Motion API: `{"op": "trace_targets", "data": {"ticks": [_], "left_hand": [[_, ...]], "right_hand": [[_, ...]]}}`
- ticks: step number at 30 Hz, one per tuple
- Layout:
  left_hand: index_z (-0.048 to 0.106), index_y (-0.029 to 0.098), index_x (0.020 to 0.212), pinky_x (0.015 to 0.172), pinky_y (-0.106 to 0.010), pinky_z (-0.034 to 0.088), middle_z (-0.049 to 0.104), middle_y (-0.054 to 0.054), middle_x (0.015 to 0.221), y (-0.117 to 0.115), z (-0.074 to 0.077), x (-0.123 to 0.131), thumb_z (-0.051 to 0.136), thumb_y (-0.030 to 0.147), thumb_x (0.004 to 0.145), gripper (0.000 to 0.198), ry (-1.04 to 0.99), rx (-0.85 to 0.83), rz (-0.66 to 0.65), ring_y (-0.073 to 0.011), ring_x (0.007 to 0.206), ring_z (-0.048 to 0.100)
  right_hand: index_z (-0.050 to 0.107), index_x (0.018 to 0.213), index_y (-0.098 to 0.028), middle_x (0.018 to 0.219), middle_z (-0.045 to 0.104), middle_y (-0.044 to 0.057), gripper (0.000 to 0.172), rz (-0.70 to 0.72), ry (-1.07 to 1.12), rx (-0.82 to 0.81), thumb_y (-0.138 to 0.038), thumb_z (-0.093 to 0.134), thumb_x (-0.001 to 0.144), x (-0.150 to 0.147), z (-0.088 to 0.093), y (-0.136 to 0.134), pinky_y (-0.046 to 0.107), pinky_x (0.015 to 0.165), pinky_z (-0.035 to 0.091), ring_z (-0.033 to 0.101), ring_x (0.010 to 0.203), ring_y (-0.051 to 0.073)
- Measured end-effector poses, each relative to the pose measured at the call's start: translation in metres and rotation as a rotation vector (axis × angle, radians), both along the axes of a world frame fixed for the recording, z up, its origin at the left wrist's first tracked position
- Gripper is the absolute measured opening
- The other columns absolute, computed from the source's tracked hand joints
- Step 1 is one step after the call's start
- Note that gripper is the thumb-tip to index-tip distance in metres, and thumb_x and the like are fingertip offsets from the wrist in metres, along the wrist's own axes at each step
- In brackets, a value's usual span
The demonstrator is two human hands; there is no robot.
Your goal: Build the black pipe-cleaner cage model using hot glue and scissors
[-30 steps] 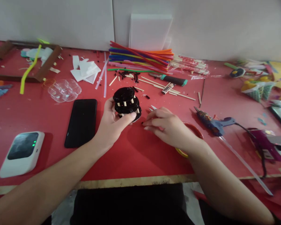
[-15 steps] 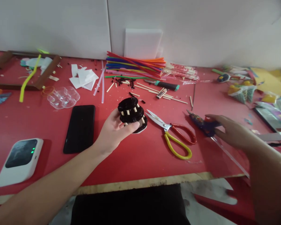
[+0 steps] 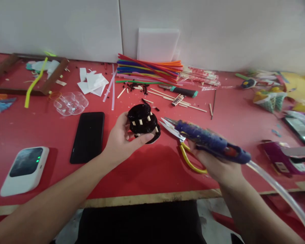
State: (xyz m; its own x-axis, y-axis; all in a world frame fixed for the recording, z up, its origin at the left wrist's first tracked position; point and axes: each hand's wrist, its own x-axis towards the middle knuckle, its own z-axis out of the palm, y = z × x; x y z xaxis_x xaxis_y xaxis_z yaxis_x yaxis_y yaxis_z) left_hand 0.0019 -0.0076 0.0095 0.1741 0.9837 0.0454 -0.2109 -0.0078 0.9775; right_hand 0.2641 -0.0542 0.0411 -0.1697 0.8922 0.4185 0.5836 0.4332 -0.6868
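My left hand (image 3: 124,139) is closed around a black tiered craft piece (image 3: 143,125), three fuzzy round layers held apart by short wooden pegs. The thumb lies along its lowest tier. In my right hand (image 3: 216,166) is a blue hot glue gun (image 3: 209,139), a long clear glue stick (image 3: 282,191) trailing from its back end. The gun's nozzle points left toward the craft piece, with a gap between them. Under the gun lie scissors (image 3: 193,162) with yellow and red handles, partly hidden by the gun and my right hand.
A black phone (image 3: 87,137) and a white device (image 3: 25,171) lie left. Behind are pipe cleaners (image 3: 149,69), a utility knife (image 3: 181,90), thin wooden sticks (image 3: 167,99) and paper scraps (image 3: 93,83). On the right are a purple box-like item (image 3: 277,157) and small cone-shaped crafts (image 3: 270,100).
My right hand has lifted the glue gun off the table at the right and brought it left, over the scissors. My left hand still holds the craft piece in nearly the same place.
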Motion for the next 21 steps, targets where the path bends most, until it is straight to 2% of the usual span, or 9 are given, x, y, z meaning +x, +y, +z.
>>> {"op": "trace_targets", "data": {"ticks": [3, 7, 10, 16, 21], "left_hand": [[0.058, 0.025, 0.125, 0.101, -0.049, 0.061, 0.074, -0.008, 0.120, -0.003, 0.000, 0.000, 0.095, 0.040, 0.073, 0.065, 0.041, 0.016, -0.011, -0.0317, 0.117, 0.074], [0.058, 0.025, 0.124, 0.099, -0.047, 0.061, 0.074, -0.006, 0.115, -0.004, 0.002, -0.001, 0.095, 0.039, 0.073, 0.064, 0.063, 0.040, 0.008, -0.0302, 0.111, 0.075], [0.059, 0.026, 0.124, 0.098, -0.045, 0.061, 0.074, -0.006, 0.116, -0.005, 0.003, -0.001, 0.095, 0.038, 0.074, 0.062, 0.052, 0.041, 0.013, -0.0295, 0.109, 0.076], [0.059, 0.026, 0.126, 0.096, -0.044, 0.062, 0.075, -0.006, 0.121, -0.007, 0.003, 0.000, 0.094, 0.038, 0.076, 0.062, 0.086, 0.040, -0.016, -0.0293, 0.112, 0.076], [0.058, 0.026, 0.127, 0.100, -0.047, 0.062, 0.075, -0.007, 0.122, -0.007, 0.004, 0.000, 0.094, 0.038, 0.075, 0.064, 0.092, 0.042, -0.009, -0.0303, 0.113, 0.075]], "right_hand": [[0.068, 0.094, -0.023, 0.070, 0.069, -0.002, 0.023, 0.022, -0.001, 0.011, -0.009, 0.062, 0.078, -0.020, 0.010, -0.006, 0.025, 0.045, 0.050, 0.063, 0.051, 0.015], [0.066, 0.089, -0.023, 0.068, 0.064, -0.003, 0.022, 0.019, 0.002, 0.055, -0.010, 0.060, 0.071, -0.024, 0.017, -0.002, 0.026, 0.043, 0.045, 0.057, 0.048, 0.013], [0.064, 0.085, -0.023, 0.065, 0.061, -0.003, 0.018, -0.002, 0.006, 0.050, -0.012, 0.060, 0.071, -0.023, 0.015, -0.002, 0.026, 0.043, 0.043, 0.051, 0.045, 0.011], [0.066, 0.086, -0.022, 0.065, 0.061, -0.004, 0.020, -0.045, 0.008, -0.007, -0.014, 0.058, 0.070, -0.023, 0.009, -0.007, 0.026, 0.045, 0.045, 0.054, 0.049, 0.012], [0.066, 0.084, -0.022, 0.064, 0.062, -0.003, 0.018, -0.078, 0.015, -0.010, -0.013, 0.059, 0.070, -0.022, 0.006, -0.008, 0.026, 0.045, 0.044, 0.056, 0.050, 0.013]]}}
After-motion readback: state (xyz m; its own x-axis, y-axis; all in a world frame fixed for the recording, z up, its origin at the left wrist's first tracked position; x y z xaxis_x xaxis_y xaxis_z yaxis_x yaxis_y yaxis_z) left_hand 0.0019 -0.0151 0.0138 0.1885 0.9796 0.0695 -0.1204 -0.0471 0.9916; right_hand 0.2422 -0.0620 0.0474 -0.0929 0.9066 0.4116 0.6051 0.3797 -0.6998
